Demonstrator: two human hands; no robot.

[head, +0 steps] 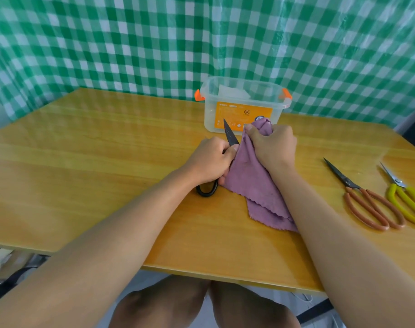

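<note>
Centre frame on the desk [107, 162], the left hand [211, 159] clasps the black scissors [230, 136] while the right hand [271, 144] clenches the purple cloth [249, 183] against the blades, so the wiping looks midway, with the orange-handled scissors [367, 202] and yellow-handled scissors [405, 200] at the right edge perhaps next.

1. Bright, even light fills the scene, and no area falls into darkness.
2. A pale sheen lies across the glossy table [83, 143], faintly mirroring the checked curtain [107, 43].
3. Shadows stay faint and soft, with a thin one beneath the cloth [256, 185].
4. Wide-angle distortion bows the curtain and table edges.
5. The forearms [107, 233] nearest the lens look slightly soft.
</note>
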